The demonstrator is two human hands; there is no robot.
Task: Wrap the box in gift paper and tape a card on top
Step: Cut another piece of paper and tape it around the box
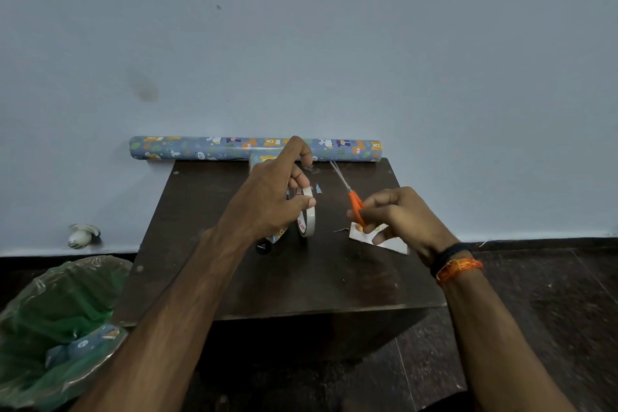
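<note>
The pale wall [334, 27] fills most of what I see, and below it stands the dark wooden table [284, 278] on a dark floor [535, 311]. Along the table's far edge, against the wall, lies the roll of gift paper [200, 147], blue with little animals printed on it. At my lower left sits a bin lined with a green bag [57, 311], with scraps of the same paper inside.

The box [264, 160], already covered in that paper, stands near the middle of the table — my left hand [271, 197] hides most of it, so I see only its far top corner and a bit of its near lower edge. That hand holds the tape roll [306, 216] upright on edge just beside the box, thumb and a finger curled onto its rim, while my index finger and thumb higher up seem to pinch a pulled-out end of tape; the strip itself is too faint for me to be sure.

My right hand [401, 217] grips the orange-handled scissors [351, 197], fingers curled through the loops, blades pointing away toward the roll of paper. Under that hand lies the card [391, 241], flat on the table, well right of the box. A few small paper scraps [318, 189] lie between tape and scissors.
</note>
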